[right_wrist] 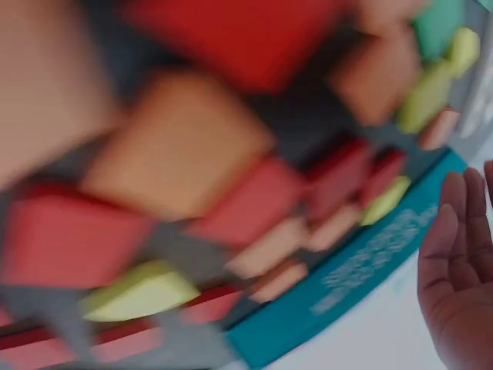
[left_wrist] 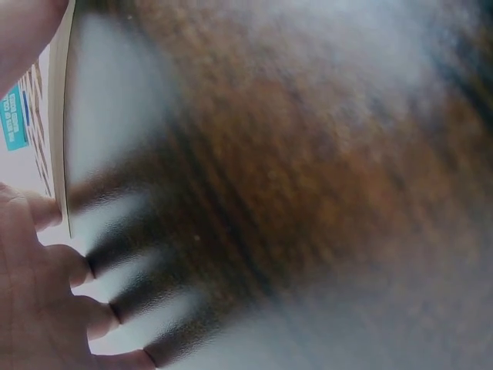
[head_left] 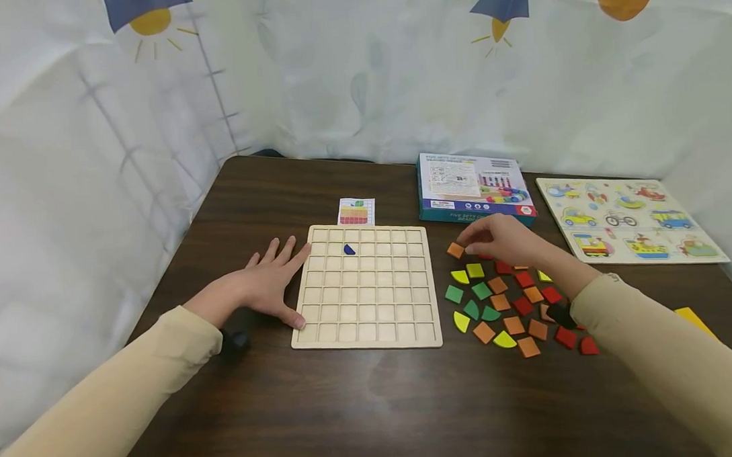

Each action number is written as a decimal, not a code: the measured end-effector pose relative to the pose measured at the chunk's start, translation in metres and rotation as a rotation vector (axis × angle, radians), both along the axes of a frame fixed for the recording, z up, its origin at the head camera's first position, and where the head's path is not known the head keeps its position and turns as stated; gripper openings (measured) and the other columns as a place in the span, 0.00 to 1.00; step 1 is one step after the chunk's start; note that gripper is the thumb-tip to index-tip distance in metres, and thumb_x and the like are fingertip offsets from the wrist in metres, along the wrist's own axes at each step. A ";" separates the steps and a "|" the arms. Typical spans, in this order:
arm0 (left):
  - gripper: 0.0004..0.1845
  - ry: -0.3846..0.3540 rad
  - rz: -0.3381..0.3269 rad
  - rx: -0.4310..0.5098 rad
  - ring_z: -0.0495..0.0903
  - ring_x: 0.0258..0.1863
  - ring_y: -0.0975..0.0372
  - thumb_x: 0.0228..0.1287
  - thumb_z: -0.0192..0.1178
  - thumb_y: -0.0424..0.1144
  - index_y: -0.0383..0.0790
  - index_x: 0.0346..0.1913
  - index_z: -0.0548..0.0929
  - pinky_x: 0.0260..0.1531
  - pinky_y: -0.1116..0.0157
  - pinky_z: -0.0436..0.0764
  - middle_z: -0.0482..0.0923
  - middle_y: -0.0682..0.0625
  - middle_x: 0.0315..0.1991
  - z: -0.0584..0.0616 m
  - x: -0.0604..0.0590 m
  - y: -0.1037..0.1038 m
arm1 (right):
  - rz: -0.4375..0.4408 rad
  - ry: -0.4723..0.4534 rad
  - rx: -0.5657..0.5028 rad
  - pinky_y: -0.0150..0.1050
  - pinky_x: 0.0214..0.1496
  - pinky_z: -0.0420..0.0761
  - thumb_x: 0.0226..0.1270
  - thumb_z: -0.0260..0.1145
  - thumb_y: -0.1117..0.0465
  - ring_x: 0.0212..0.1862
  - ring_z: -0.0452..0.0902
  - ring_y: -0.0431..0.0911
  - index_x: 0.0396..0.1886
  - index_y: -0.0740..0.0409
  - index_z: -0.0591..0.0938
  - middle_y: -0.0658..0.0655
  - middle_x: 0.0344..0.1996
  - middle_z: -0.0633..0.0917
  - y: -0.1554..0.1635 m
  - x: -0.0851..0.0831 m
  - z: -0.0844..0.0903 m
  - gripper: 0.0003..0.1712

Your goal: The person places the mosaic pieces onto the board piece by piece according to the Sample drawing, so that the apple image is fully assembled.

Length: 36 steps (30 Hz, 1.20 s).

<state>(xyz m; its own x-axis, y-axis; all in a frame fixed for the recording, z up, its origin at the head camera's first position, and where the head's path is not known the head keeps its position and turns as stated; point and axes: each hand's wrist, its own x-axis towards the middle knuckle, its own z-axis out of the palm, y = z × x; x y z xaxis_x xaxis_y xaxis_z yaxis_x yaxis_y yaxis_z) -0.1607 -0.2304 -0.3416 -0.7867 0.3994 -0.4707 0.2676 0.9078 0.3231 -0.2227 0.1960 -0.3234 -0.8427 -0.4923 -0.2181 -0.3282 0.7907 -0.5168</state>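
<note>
A square wooden grid board (head_left: 368, 295) lies on the dark table. One small blue piece (head_left: 349, 250) rests in its upper left part. My left hand (head_left: 268, 286) is spread along the board's left edge, thumb and a fingertip touching the rim; in the left wrist view its fingers (left_wrist: 58, 266) are extended. My right hand (head_left: 499, 240) hovers right of the board, fingertips close around an orange square tile (head_left: 455, 250). The right wrist view shows the right hand (right_wrist: 466, 270) with fairly straight fingers and a gap to that tile (right_wrist: 439, 129).
Red, orange, yellow and green tiles (head_left: 500, 302) lie scattered right of the board. A printed pattern card (head_left: 356, 212) sits behind it. Farther back are a boxed toy set (head_left: 476, 187) and a vehicle picture board (head_left: 632, 219). A yellow piece (head_left: 696, 322) lies far right.
</note>
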 end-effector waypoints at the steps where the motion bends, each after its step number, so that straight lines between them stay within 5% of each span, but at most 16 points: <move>1: 0.77 0.001 0.001 0.002 0.29 0.79 0.29 0.43 0.77 0.69 0.38 0.83 0.36 0.70 0.25 0.40 0.28 0.29 0.82 0.000 0.000 -0.001 | 0.012 0.001 0.004 0.50 0.54 0.85 0.73 0.66 0.65 0.51 0.84 0.52 0.53 0.60 0.87 0.59 0.49 0.89 0.006 0.004 -0.002 0.12; 8: 0.77 0.008 0.004 0.009 0.29 0.79 0.29 0.43 0.77 0.69 0.38 0.83 0.37 0.70 0.25 0.41 0.29 0.28 0.82 0.001 0.003 -0.004 | 0.092 0.007 -0.021 0.35 0.43 0.83 0.68 0.71 0.65 0.44 0.82 0.44 0.46 0.56 0.89 0.54 0.44 0.90 0.021 0.033 -0.015 0.09; 16: 0.77 0.003 0.001 0.020 0.29 0.79 0.29 0.44 0.77 0.68 0.38 0.83 0.36 0.70 0.25 0.40 0.28 0.28 0.81 0.000 0.003 -0.005 | 0.178 -0.046 0.014 0.33 0.41 0.82 0.63 0.77 0.58 0.38 0.79 0.38 0.43 0.53 0.89 0.49 0.40 0.86 0.005 0.055 -0.018 0.11; 27: 0.77 0.001 -0.006 0.025 0.29 0.79 0.28 0.45 0.77 0.68 0.37 0.83 0.36 0.69 0.24 0.41 0.28 0.27 0.81 0.000 0.003 -0.004 | 0.269 0.076 0.078 0.39 0.47 0.85 0.63 0.76 0.65 0.46 0.80 0.43 0.46 0.54 0.89 0.51 0.43 0.85 -0.002 0.065 -0.022 0.12; 32: 0.77 0.002 -0.007 0.018 0.29 0.79 0.28 0.44 0.77 0.68 0.38 0.83 0.35 0.69 0.25 0.41 0.28 0.28 0.81 -0.001 0.001 -0.003 | 0.243 0.068 0.081 0.43 0.50 0.86 0.64 0.73 0.69 0.47 0.81 0.44 0.53 0.60 0.86 0.55 0.48 0.86 -0.001 0.068 -0.021 0.17; 36: 0.77 0.005 -0.013 0.017 0.29 0.79 0.28 0.44 0.77 0.68 0.37 0.83 0.36 0.69 0.24 0.41 0.28 0.27 0.81 -0.001 0.001 0.000 | 0.204 0.074 0.100 0.39 0.45 0.85 0.64 0.75 0.62 0.42 0.80 0.41 0.49 0.60 0.87 0.53 0.42 0.86 0.000 0.067 -0.021 0.15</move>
<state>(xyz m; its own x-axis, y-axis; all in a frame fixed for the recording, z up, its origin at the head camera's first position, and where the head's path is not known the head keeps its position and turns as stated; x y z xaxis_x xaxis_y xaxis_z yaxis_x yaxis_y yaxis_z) -0.1600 -0.2306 -0.3421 -0.7839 0.4175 -0.4595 0.2812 0.8986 0.3368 -0.1556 0.1957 -0.3447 -0.7433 -0.6333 -0.2156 -0.5210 0.7501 -0.4072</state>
